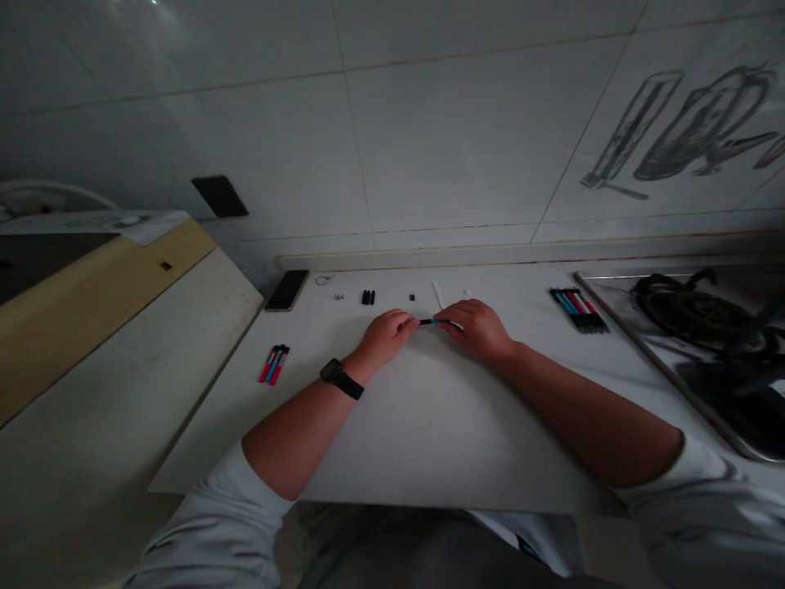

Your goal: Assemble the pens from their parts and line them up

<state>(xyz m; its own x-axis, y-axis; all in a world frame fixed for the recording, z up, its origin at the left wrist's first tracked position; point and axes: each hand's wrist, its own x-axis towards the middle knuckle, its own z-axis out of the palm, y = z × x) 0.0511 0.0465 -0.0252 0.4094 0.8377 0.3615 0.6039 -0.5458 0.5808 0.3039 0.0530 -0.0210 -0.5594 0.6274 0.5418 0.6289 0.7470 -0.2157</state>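
Between my two hands, above the white counter, a slim blue and black pen [436,321] lies roughly level. My left hand [388,332] pinches its black end with thumb and fingertips. The blue part is gripped by my right hand [479,329], whose fingers cover much of that side. Just beyond the hands sit a small black piece [412,298], two short black parts [368,298], tiny metallic springs [339,297] and a thin white stick [437,295]. A tiny whitish piece [467,293] rests behind my right hand.
Three red and blue pen barrels [274,365] lie at the left. Near the back left corner are a phone [287,290] and a thin ring-like item [323,280]. Several pens [580,311] lie in a row beside the gas stove [693,352]. A tiled wall [441,155] rises behind.
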